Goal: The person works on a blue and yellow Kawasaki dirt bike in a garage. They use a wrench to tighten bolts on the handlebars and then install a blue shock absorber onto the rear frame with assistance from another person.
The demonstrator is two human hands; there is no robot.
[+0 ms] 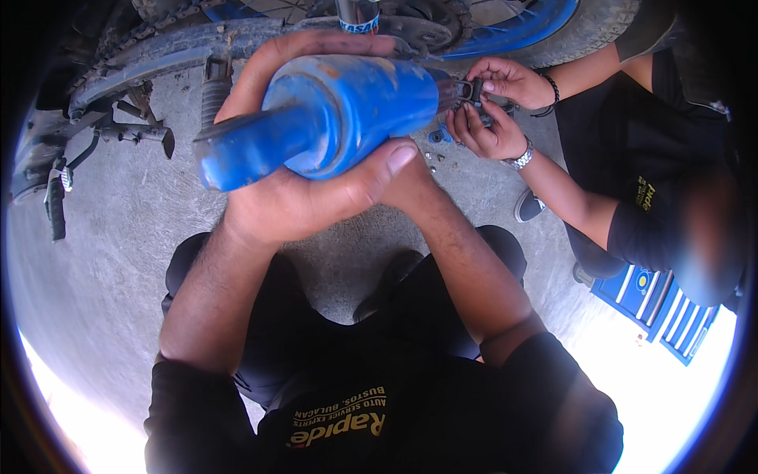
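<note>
A large blue metal cylinder with a narrower blue stub on its near left end lies across my view. My left hand is wrapped around it from below, thumb along the near side and a finger along the far side. My right hand reaches under the cylinder from the right, and its fingers are hidden behind it. At the cylinder's right end is a metal forked fitting. A co-worker's two hands pinch at this fitting.
A motorcycle wheel with a blue rim and a chain lie along the far side. A can stands near the wheel. Small metal parts lie on the concrete floor. A blue tool chest stands at right, beside the co-worker.
</note>
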